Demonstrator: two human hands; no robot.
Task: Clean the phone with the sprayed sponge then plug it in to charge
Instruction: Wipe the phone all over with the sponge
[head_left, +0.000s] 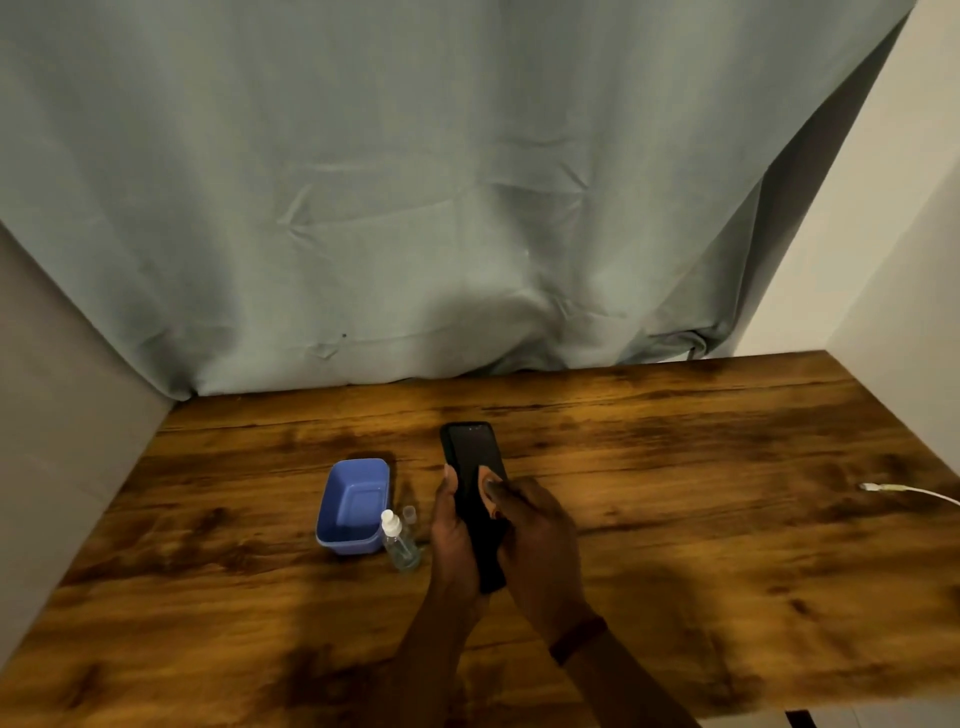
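Observation:
My left hand (457, 535) grips a black phone (475, 452) by its left edge and holds it screen up just above the wooden table (675, 545). My right hand (535, 535) lies over the lower half of the screen with its fingers curled. A small tan patch under the fingertips looks like the sponge (487, 474), and most of it is hidden. The white charging cable (878, 488) lies on the table at the far right, its plug end pointing left, well apart from both hands.
A blue plastic tub (353, 506) stands left of the phone with nothing visible inside it. A small clear spray bottle (399, 543) and its loose cap (409, 513) stand between tub and left hand. A grey-green curtain hangs behind the table.

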